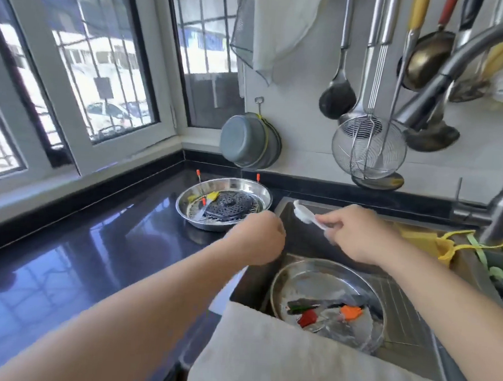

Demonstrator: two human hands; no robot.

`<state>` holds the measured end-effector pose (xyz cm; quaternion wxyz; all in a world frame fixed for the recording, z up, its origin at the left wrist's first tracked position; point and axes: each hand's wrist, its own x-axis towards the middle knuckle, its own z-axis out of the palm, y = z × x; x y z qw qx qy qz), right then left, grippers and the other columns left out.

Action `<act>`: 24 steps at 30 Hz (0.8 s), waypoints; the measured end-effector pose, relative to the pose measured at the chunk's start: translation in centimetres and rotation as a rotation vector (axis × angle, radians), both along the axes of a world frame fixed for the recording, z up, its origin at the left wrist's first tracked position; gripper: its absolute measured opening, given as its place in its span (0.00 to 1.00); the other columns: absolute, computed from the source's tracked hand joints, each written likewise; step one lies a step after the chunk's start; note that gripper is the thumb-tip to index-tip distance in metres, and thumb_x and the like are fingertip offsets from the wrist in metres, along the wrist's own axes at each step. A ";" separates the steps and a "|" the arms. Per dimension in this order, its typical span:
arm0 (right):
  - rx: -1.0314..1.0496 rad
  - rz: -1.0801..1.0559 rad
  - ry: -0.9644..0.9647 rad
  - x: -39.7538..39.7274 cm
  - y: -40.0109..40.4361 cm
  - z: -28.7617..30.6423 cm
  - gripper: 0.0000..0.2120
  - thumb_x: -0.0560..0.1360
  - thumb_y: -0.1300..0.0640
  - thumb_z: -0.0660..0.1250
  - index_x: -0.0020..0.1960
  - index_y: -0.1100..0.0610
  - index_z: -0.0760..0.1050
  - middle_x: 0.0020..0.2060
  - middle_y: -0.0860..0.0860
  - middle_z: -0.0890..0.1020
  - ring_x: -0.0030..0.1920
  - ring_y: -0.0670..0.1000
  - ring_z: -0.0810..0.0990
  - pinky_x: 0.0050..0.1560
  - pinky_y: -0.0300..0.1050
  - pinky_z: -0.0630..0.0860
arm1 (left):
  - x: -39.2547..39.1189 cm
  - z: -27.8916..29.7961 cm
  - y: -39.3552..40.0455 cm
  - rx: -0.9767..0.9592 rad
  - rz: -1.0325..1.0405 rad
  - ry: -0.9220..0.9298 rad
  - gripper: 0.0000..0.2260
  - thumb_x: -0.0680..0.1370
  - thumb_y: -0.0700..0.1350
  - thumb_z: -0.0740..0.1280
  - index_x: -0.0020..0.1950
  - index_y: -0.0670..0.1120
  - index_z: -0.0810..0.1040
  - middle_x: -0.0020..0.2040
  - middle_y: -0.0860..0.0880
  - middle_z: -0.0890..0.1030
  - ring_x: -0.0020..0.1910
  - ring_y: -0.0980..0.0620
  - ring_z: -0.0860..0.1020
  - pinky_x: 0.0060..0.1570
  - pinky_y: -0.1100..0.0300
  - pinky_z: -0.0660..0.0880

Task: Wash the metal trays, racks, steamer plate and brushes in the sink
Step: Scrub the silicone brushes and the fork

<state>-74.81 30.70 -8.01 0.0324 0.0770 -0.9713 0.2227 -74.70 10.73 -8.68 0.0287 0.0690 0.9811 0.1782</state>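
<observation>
Two hands are out over the far part of the sink (412,344). My right hand (357,235) pinches the handle of a white brush (308,216) between thumb and curled fingers. Its long axis runs left and slightly far from the hand, head end pointing left toward the sink's far left corner, above the basin. My left hand (256,238) hangs at the sink's left edge, just near of the counter tray (223,207), its fingers curled under; I cannot tell whether they hold anything.

That round metal tray sits on the dark counter (76,252) left of the sink and carries a dark perforated steamer plate (231,206), a wire rack with orange-tipped legs (199,198) and a yellow brush (211,196). A second metal tray (306,280) lies in the basin, near side, with orange, red and green pieces in it, too blurred to name. A grey towel (306,363) drapes the sink's near rim.
</observation>
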 end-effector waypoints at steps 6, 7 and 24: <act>0.051 0.029 -0.063 -2.0 -3.9 -0.6 0.17 0.81 0.56 0.64 0.67 0.41 0.79 0.43 0.44 0.82 0.40 0.51 0.80 0.38 0.46 0.75 | -3.3 0.5 -13.0 -0.021 0.356 0.118 0.09 0.80 0.44 0.63 0.46 0.42 0.81 0.47 0.41 0.85 0.44 0.40 0.82 0.47 0.53 0.80; 0.043 0.026 -0.052 -2.3 -4.3 -0.7 0.17 0.81 0.56 0.64 0.66 0.41 0.80 0.40 0.43 0.81 0.38 0.50 0.78 0.35 0.44 0.71 | -4.2 0.3 -14.6 -0.023 0.416 0.164 0.09 0.79 0.45 0.64 0.47 0.42 0.81 0.47 0.41 0.84 0.45 0.40 0.82 0.47 0.52 0.80; -0.104 -0.084 -0.043 -5.0 -1.7 -4.9 0.18 0.81 0.58 0.66 0.65 0.39 0.79 0.38 0.49 0.82 0.32 0.52 0.75 0.33 0.47 0.72 | -15.5 -4.3 -16.2 -0.243 0.468 -0.005 0.07 0.82 0.41 0.59 0.48 0.44 0.76 0.55 0.45 0.79 0.54 0.42 0.74 0.68 0.39 0.62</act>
